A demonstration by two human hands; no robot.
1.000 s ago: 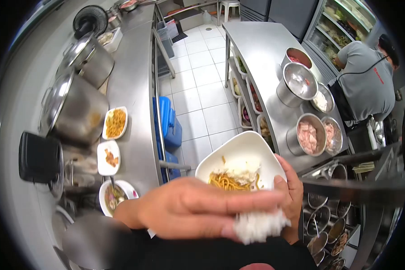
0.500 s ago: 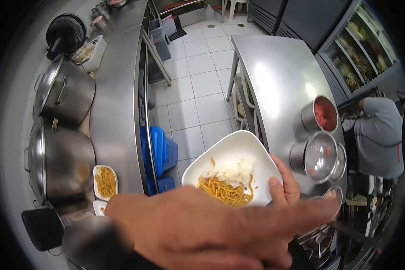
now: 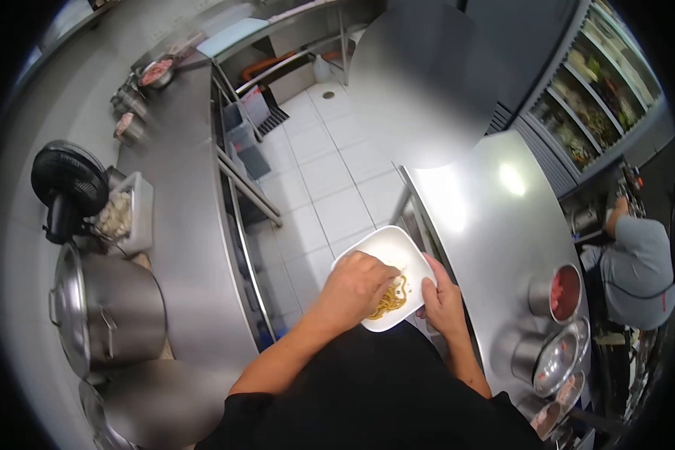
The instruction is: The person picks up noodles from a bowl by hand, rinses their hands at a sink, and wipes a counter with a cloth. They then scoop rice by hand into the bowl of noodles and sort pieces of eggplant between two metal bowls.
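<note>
A white squarish bowl [image 3: 406, 241] with yellow-brown noodles [image 3: 391, 301] is held in front of my dark shirt, over the gap between two counters. My right hand [image 3: 444, 301] grips its right side, thumb over the rim. From the left, my left hand [image 3: 358, 286] reaches over the rim with curled fingers, the tips down among the food. Whatever those fingers pinch is hidden behind them. A little white rice [image 3: 402, 262] shows beside them.
On the right-hand steel counter [image 3: 495, 202] stand a pot of red food [image 3: 565, 294] and metal bowls [image 3: 556, 364]. Along the left counter [image 3: 184, 225] are a large lidded pot [image 3: 120, 311], a fan [image 3: 69, 180] and a white tub [image 3: 136, 214]. A person in grey [image 3: 637, 270] works at far right.
My left hand, earlier stretched across close to the camera with a finger pointing right, is now curled into the bowl. The bowl sits farther from the camera, and the view has shifted.
</note>
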